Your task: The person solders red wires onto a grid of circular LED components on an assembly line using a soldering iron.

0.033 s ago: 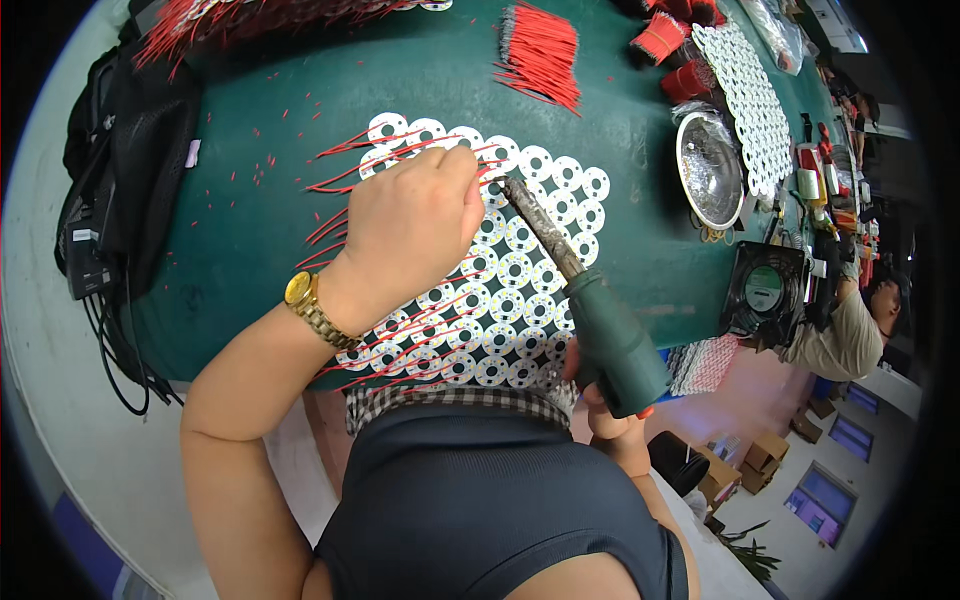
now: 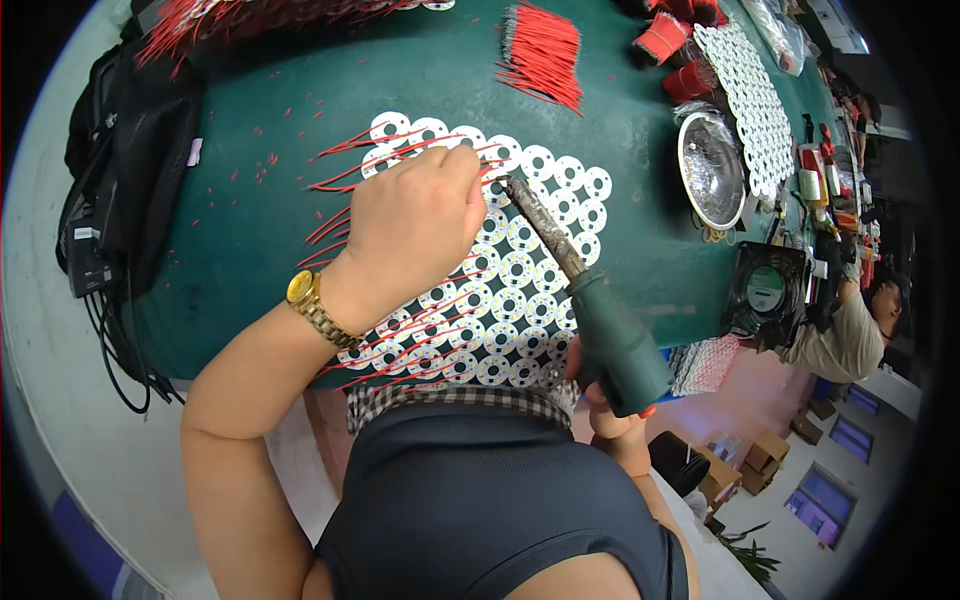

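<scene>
My left hand, with a gold watch on its wrist, is closed in a pinch over a panel of round white LED circuit boards. A red wire comes out by its fingers; the fingertips are hidden under the hand. My right hand grips a soldering iron by its green handle, mostly hidden behind it. The iron's dark tip touches or hovers just over a board beside my left fingers. Several red wires trail leftward from boards along the panel's left side.
A bundle of red wires lies beyond the panel on the green table. A metal bowl, another white board panel and a black fan stand to the right. A black bag sits left. A co-worker is at far right.
</scene>
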Available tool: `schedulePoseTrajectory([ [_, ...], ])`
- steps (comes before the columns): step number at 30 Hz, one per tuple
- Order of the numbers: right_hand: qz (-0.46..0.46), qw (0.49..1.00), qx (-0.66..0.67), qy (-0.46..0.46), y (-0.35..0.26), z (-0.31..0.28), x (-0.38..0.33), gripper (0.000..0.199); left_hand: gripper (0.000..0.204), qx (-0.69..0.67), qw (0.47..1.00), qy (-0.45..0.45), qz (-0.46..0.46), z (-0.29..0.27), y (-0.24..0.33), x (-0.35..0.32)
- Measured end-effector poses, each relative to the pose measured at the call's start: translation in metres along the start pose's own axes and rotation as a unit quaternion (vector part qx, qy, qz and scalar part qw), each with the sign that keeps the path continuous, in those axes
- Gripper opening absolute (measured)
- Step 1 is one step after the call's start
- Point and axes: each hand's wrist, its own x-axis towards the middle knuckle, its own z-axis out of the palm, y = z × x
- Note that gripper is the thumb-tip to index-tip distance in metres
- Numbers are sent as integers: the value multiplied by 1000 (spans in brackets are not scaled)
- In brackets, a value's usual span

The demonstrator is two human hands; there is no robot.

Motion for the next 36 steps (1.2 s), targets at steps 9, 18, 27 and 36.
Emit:
schedulePoseTrajectory([
  [9, -5, 998, 60, 28, -7, 5, 7, 69, 13, -3, 1000, 12, 6, 3, 1, 0],
  [18, 7, 996, 91, 21, 4, 1, 0, 82, 12, 10, 1000, 1, -4, 2, 1, 0],
  [27, -49, 981, 187, 11, -1, 1, -6, 70, 14, -1, 999, -42, 8, -10, 0, 1],
  [36, 61, 974, 212, 43, -5, 9, -15, 96, 17, -100, 994, 22, -42, -29, 9, 7],
])
